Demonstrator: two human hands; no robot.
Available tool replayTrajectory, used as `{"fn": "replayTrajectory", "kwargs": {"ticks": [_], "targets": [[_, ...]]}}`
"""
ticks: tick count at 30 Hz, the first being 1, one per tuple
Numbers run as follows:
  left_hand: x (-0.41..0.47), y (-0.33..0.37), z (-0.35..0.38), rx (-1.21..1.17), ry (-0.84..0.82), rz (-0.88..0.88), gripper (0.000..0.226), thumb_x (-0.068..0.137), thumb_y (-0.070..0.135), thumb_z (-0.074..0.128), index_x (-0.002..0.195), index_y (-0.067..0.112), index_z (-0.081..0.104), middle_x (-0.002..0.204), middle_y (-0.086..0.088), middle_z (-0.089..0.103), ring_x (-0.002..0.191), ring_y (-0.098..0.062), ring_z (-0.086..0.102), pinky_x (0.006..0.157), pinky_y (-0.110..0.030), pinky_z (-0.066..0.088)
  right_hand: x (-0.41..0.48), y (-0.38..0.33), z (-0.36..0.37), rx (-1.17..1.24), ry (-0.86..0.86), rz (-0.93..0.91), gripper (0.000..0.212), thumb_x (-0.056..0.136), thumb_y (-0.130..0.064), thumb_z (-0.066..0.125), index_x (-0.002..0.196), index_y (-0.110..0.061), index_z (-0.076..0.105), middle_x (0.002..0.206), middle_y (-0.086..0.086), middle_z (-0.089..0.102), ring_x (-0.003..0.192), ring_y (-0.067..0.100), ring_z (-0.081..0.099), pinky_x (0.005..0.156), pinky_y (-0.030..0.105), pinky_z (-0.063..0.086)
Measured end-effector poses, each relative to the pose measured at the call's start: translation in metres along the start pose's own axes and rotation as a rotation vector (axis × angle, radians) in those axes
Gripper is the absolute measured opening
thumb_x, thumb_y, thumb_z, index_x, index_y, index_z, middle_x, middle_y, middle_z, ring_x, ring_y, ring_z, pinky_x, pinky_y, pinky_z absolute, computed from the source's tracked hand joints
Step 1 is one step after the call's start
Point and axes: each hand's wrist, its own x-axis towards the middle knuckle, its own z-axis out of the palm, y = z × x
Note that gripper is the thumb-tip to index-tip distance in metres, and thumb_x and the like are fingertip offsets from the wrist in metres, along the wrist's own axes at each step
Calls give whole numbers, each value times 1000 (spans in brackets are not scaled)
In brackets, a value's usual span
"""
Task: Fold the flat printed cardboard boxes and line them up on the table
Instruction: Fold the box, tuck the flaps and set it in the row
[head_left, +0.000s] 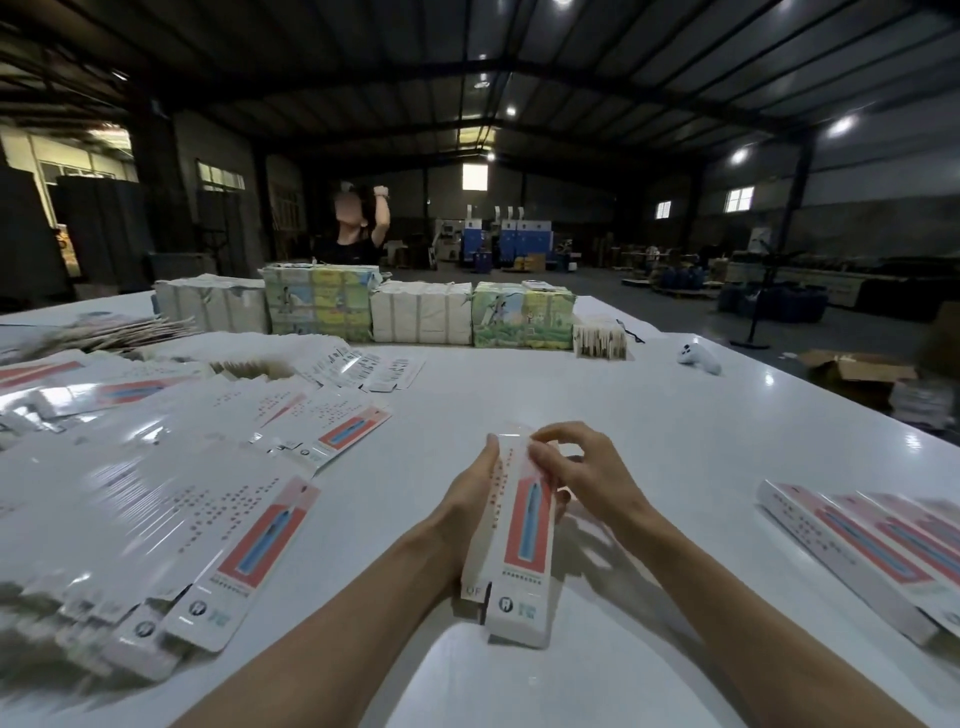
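Observation:
A long white box with a red-and-blue print (522, 566) is held lengthwise over the white table (597, 395), squared up into a tube. My left hand (467, 499) grips its left side. My right hand (576, 467) pinches the far end flap with fingertips. Flat printed boxes (171, 499) lie fanned in overlapping piles across the left half of the table. A row of folded boxes (862, 556) lies side by side at the right edge.
Wrapped bundles of printed packs (415, 312) stand in a line at the far side, a person behind them. A white controller (698, 356) lies far right. Open cartons (857, 369) sit on the floor beyond the table's right edge.

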Motion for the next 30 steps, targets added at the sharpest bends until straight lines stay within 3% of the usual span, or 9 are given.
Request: {"fn": "replayTrajectory", "kwargs": {"ticks": [3, 6, 9, 12, 15, 20, 24, 28, 30], "targets": [[-1, 2, 4, -45, -34, -9, 74, 104, 69, 33, 128, 8, 68, 120, -30, 69, 101, -42, 70, 102, -57, 56, -2, -3, -4, 305, -109, 128, 27, 103, -26, 67, 103, 0, 73, 98, 13, 71, 79, 27, 69, 61, 25, 51], [-2, 6, 9, -45, -112, -22, 68, 102, 71, 34, 121, 15, 69, 108, -19, 74, 86, -30, 74, 80, -43, 62, -4, -8, -10, 606, -207, 188, 36, 97, -23, 67, 113, 10, 69, 90, 17, 66, 82, 31, 66, 75, 34, 54], [-1, 9, 18, -106, -137, -79, 71, 101, 74, 35, 119, 13, 67, 96, -12, 71, 77, -22, 69, 73, -35, 60, -5, -13, -9, 773, -235, 204, 31, 96, -24, 67, 113, 1, 67, 89, 12, 61, 70, 20, 60, 61, 22, 56], [2, 9, 20, -139, -67, -75, 70, 99, 74, 37, 112, 12, 66, 87, -11, 69, 69, -20, 68, 67, -33, 59, -3, -14, -3, 754, -182, 187, 37, 92, -25, 72, 120, -1, 65, 103, 12, 66, 85, 23, 66, 76, 29, 59], [4, 9, 14, -281, 8, -74, 67, 102, 69, 40, 123, 11, 65, 84, -13, 68, 66, -20, 66, 62, -32, 59, -2, -9, 1, 747, -115, 213, 51, 90, -26, 75, 137, -22, 56, 120, 12, 75, 109, 29, 73, 98, 43, 56], [4, 6, 5, -365, -17, -42, 63, 107, 62, 33, 121, 11, 67, 81, -13, 67, 63, -20, 65, 61, -32, 61, -8, -6, 9, 583, -201, 152, 57, 95, -38, 74, 143, -27, 45, 90, 12, 74, 90, 27, 75, 84, 36, 59], [3, 2, 5, -212, 47, 23, 54, 110, 55, 36, 118, 14, 70, 90, -14, 78, 72, -28, 77, 62, -36, 63, -10, -10, 10, 561, -172, 125, 56, 94, -36, 73, 141, -28, 45, 93, 18, 76, 89, 34, 76, 76, 41, 62], [1, 3, 10, -149, 86, -4, 58, 107, 62, 35, 133, 20, 66, 113, -20, 77, 100, -43, 76, 92, -54, 62, -12, -11, 4, 529, -156, 125, 58, 93, -43, 75, 141, -36, 42, 99, 15, 77, 91, 38, 78, 67, 43, 64], [0, 4, 15, -174, 105, 25, 54, 108, 60, 38, 139, 21, 60, 117, -21, 75, 102, -44, 75, 94, -57, 60, -10, -10, 2, 483, -119, 115, 62, 91, -48, 76, 141, -36, 42, 101, 12, 78, 89, 34, 78, 67, 37, 63]]}}
